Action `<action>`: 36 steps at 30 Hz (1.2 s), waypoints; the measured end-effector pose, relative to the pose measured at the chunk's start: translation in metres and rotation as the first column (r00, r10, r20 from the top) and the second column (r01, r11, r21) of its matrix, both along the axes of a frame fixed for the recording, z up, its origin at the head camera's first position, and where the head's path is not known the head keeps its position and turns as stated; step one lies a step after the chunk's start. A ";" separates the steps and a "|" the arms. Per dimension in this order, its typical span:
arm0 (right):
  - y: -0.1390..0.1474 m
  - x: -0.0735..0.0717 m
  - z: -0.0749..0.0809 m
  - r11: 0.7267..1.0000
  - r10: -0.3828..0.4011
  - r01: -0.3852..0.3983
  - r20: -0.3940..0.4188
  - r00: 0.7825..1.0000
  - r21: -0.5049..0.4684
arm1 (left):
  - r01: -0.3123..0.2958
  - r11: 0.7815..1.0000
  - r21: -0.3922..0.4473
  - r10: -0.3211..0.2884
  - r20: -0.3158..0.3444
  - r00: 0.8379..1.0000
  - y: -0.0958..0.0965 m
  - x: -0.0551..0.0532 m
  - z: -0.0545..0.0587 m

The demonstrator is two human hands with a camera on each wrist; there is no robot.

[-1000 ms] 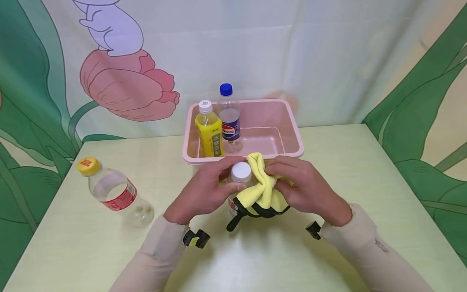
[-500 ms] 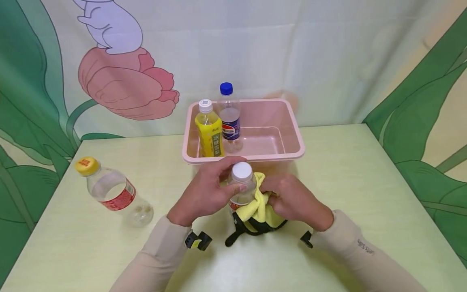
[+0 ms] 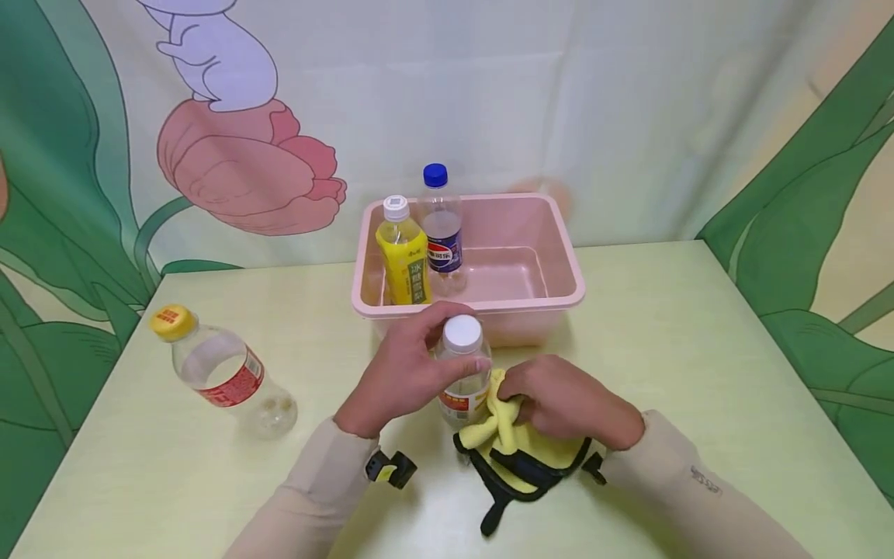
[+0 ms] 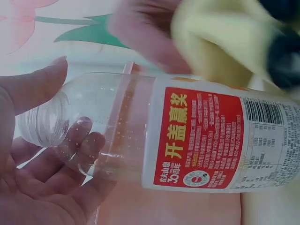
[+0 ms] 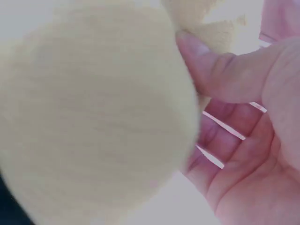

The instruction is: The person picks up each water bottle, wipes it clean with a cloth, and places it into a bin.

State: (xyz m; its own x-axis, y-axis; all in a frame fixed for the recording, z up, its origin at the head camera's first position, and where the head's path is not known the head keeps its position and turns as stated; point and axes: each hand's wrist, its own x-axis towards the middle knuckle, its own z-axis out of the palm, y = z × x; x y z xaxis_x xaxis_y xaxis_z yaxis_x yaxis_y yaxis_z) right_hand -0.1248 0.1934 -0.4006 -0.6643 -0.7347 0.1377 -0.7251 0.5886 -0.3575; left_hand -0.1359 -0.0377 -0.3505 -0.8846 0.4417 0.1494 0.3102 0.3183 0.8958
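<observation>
In the head view my left hand (image 3: 412, 369) grips a clear plastic bottle (image 3: 466, 388) around its neck and shoulder, just in front of the pink bin. The bottle has a white cap (image 3: 462, 332); the left wrist view shows its red and white label (image 4: 197, 138). My right hand (image 3: 562, 397) pinches a yellow cloth with black edging (image 3: 513, 442), bunched against the bottle's right side. A black loop hangs from the cloth's lower edge. In the right wrist view the cloth (image 5: 98, 112) is blurred and fills the left side, with thumb and fingers closed on its edge.
Behind the hands stands a pink bin (image 3: 520, 312) holding a yellow-labelled bottle (image 3: 405, 264) and a blue-capped bottle (image 3: 443, 233) on its left side. A yellow-capped bottle with a red label (image 3: 233, 380) is on the table's left. A printed curtain (image 3: 454, 93) hangs behind the table.
My right hand has moved down along the bottle with the cloth, which now hangs lower and more spread out. My left hand keeps its grip on the bottle.
</observation>
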 end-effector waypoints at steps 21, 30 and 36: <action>0.006 -0.004 0.058 0.879 -0.065 -0.021 -0.164 0.984 -0.476 | 0.061 0.983 -0.174 -0.076 -0.081 0.994 -0.006 -0.003 0.013; -0.004 -0.001 0.036 0.955 -0.087 0.055 -0.098 0.991 -0.292 | 0.046 0.991 -0.124 -0.056 -0.080 0.995 -0.005 -0.001 0.009; -0.008 0.002 0.005 1.000 0.007 -0.007 0.012 1.000 -0.013 | 0.024 0.992 -0.124 -0.034 -0.076 0.997 -0.004 -0.001 0.007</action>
State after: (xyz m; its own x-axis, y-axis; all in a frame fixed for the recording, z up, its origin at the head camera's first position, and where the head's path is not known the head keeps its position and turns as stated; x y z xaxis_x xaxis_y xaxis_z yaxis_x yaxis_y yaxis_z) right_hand -0.1230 0.1855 -0.3958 -0.6608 -0.7376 0.1390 -0.7247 0.5790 -0.3736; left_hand -0.1369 -0.0414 -0.3432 -0.8589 0.4862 0.1606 0.3883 0.4139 0.8234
